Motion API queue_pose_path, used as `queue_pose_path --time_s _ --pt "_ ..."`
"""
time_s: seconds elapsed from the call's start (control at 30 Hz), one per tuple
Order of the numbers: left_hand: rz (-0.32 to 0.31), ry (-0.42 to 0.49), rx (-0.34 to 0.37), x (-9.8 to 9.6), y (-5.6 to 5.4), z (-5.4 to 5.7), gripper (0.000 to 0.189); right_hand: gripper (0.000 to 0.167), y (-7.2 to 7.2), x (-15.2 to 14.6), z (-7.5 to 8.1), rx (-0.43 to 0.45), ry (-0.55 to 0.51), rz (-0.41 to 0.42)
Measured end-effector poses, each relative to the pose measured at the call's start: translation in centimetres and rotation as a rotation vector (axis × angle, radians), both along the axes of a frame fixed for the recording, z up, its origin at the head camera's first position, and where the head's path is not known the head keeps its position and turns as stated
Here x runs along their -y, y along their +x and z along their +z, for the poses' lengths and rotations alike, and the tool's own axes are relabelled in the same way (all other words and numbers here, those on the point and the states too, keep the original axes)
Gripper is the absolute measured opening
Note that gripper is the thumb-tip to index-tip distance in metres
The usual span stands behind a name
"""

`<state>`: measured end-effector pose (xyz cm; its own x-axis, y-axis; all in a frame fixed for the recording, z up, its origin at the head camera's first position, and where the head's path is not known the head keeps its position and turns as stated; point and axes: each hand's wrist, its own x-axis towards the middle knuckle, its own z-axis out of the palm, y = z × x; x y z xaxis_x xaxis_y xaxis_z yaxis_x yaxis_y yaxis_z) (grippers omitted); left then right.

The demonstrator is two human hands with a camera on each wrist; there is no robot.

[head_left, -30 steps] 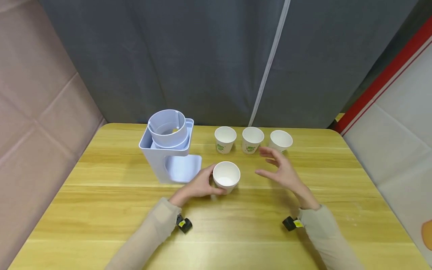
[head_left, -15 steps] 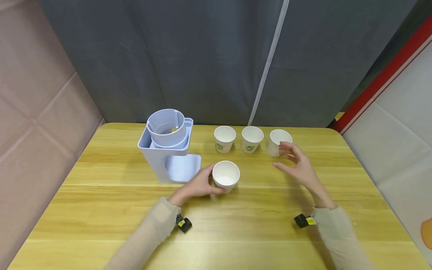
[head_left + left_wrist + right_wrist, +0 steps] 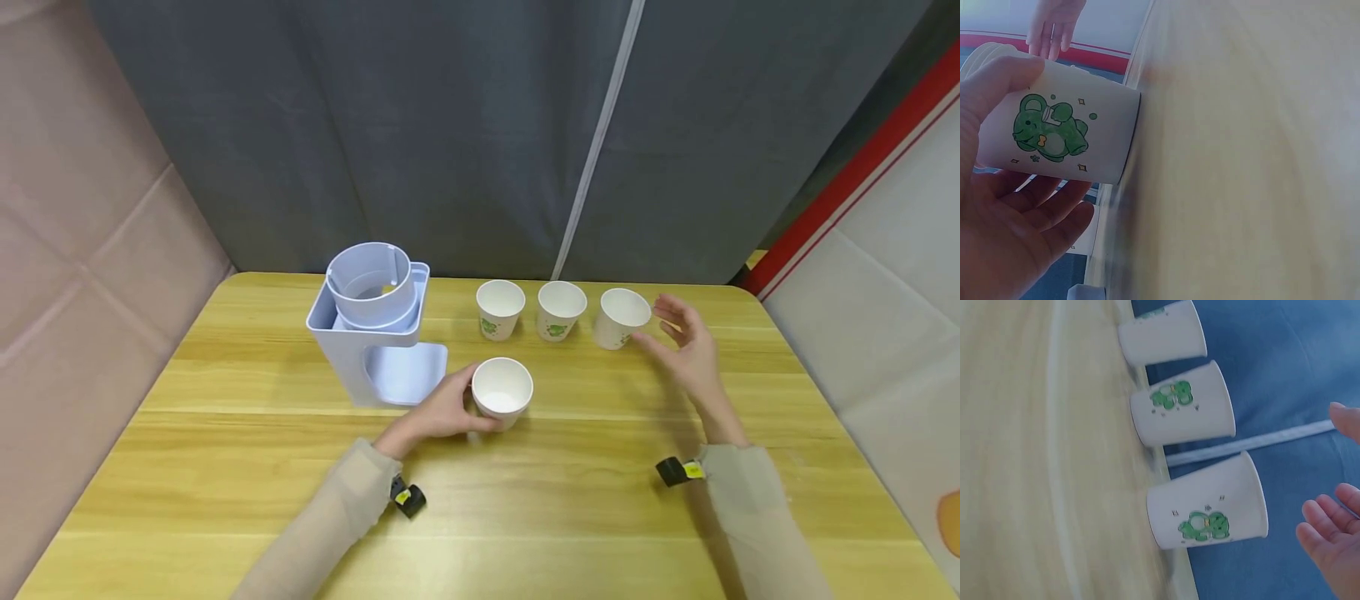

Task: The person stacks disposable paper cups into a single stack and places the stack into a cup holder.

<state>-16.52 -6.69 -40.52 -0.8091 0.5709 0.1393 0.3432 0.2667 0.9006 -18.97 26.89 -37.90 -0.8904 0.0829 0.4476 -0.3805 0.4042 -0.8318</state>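
My left hand curls round a white paper cup at the middle of the table. In the left wrist view this cup bears a green cartoon bear, and several rims at its mouth show cups nested together. The thumb lies along one side, with fingers round the other. My right hand is raised with loosely spread fingers just right of the rightmost paper cup, and holds nothing. In the right wrist view that hand is apart from the nearest cup.
Two more paper cups, the left one and the middle one, stand upright in the back row. Left of them is a pale blue stand with a round holder on top. A grey curtain hangs behind the table.
My right hand has moved to the right, from in front of the rightmost cup to its right side. The left hand keeps its grip in the same place.
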Motion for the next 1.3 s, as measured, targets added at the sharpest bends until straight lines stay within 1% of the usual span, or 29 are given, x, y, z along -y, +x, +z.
queue_pose_path --time_s 0.03,0.1,0.2,0.27,0.4,0.5,0.77,0.93,1.07,1.23,1.3 --pt "0.0 -0.004 0.008 0.0 0.2 0.6 0.071 0.061 -0.2 -0.1 0.0 0.009 0.003 -0.015" --pt "0.001 -0.006 0.009 0.0 0.3 0.7 0.071 0.063 -1.0 -0.8 -0.5 0.032 0.022 -0.048" --pt "0.003 -0.011 0.003 0.0 0.3 0.8 0.071 0.064 -1.6 -1.3 -0.5 0.087 0.058 -0.079" --pt "0.004 -0.014 0.001 0.0 0.3 0.8 0.071 0.065 -2.1 -1.6 -0.7 0.127 0.073 -0.083" --pt "0.002 -0.015 -0.001 0.0 0.3 0.8 0.071 0.07 -2.8 -2.0 -1.0 0.2 0.083 -0.05" --pt "-0.001 -0.012 0.0 0.0 0.3 0.8 0.07 0.073 -3.4 -2.1 -1.4 0.232 0.085 -0.021" --pt "-0.001 -0.009 0.003 0.0 0.3 0.7 0.07 0.079 -4.8 -2.3 -2.0 0.287 0.117 0.029" --pt "0.001 -0.011 -0.006 -0.1 0.3 0.6 0.07 0.082 -5.3 -2.1 -2.2 0.315 0.12 0.062" --pt "0.004 -0.012 -0.012 -0.1 0.4 0.7 0.071 0.084 -5.6 -2.0 -2.2 0.34 0.145 0.064" --pt "0.001 -0.017 -0.015 -0.1 0.3 0.7 0.071 0.083 -5.9 -1.9 -2.3 0.36 0.158 0.076" --pt "0.002 -0.018 -0.019 0.0 -0.1 -0.3 0.072 0.082 -6.0 -1.8 -2.4 0.361 0.163 0.08"
